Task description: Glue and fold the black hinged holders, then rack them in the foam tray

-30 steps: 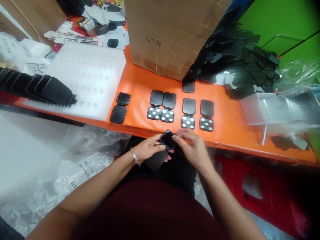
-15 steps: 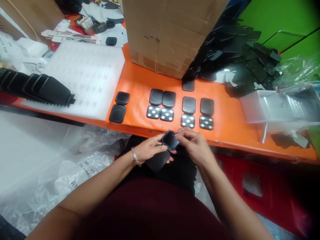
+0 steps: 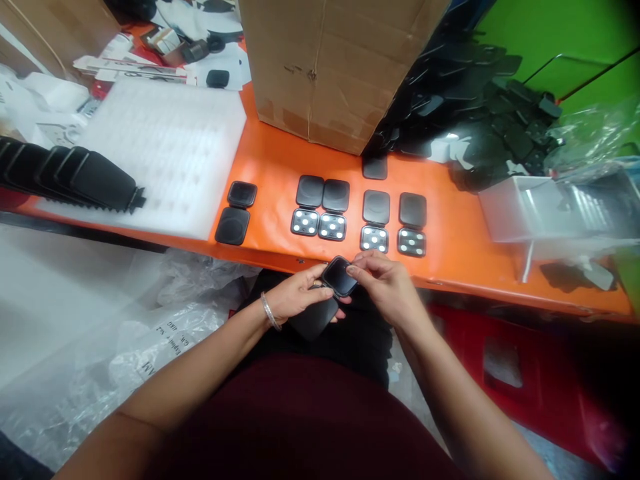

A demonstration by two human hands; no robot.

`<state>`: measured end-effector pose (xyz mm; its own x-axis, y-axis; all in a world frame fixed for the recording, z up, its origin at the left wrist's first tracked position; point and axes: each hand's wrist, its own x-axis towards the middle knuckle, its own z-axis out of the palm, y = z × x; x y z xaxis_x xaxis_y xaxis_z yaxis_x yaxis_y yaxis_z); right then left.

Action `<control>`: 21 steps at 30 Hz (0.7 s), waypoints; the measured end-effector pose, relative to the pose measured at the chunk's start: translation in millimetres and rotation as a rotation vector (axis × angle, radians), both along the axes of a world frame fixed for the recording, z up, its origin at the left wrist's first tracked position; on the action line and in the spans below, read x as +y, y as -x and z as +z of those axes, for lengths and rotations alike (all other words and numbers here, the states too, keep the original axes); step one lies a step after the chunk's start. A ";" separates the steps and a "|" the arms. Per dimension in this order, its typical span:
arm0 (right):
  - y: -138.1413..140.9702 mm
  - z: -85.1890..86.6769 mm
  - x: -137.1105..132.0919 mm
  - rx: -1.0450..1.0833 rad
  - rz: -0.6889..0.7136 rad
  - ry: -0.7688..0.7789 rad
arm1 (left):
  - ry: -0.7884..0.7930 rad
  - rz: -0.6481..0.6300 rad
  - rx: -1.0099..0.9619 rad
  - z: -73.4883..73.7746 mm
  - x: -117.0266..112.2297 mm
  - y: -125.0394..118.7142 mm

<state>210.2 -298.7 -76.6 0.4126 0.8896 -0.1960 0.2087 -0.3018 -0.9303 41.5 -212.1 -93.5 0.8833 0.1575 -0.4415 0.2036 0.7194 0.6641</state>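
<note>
Both my hands hold a hinged black compact case (image 3: 330, 297) just in front of the orange table's (image 3: 450, 267) near edge. My left hand (image 3: 295, 297), with a bangle on its wrist, grips the lower half from the left. My right hand (image 3: 385, 287) pinches the upper half, a square tray with a dark glossy face. On the table just beyond stand several open compacts (image 3: 320, 210) in a row, each with a black lid and a tray of white dots. One open empty compact (image 3: 237, 212) lies to their left.
A big cardboard box (image 3: 335, 67) stands behind the row. A white foam sheet (image 3: 165, 153) with a stack of black cases (image 3: 65, 175) is at left. A heap of black parts (image 3: 480, 107) and a clear plastic tray (image 3: 540, 213) are at right. Plastic bags (image 3: 125, 333) lie below left.
The upper half of the compact has tilted slightly between my fingers. The camera has shifted a little, so the table sits higher in view. Both hands keep their hold.
</note>
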 end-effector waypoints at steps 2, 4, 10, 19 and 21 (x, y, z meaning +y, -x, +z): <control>1.5 0.6 -0.5 -0.049 0.007 -0.001 | 0.005 0.011 -0.001 0.1 -0.2 0.4; 3.2 1.9 -1.0 -0.099 0.006 -0.001 | -0.003 0.021 -0.004 0.3 -0.5 0.3; 3.8 6.9 -1.2 -0.344 0.055 -0.040 | -0.034 0.083 0.026 0.7 -5.2 -4.3; 10.0 22.4 -1.5 -1.108 0.241 0.153 | -0.216 0.178 0.121 2.6 -13.9 -9.4; 10.2 25.4 -0.9 -1.155 0.217 0.198 | -0.227 0.178 0.110 3.4 -13.1 -9.2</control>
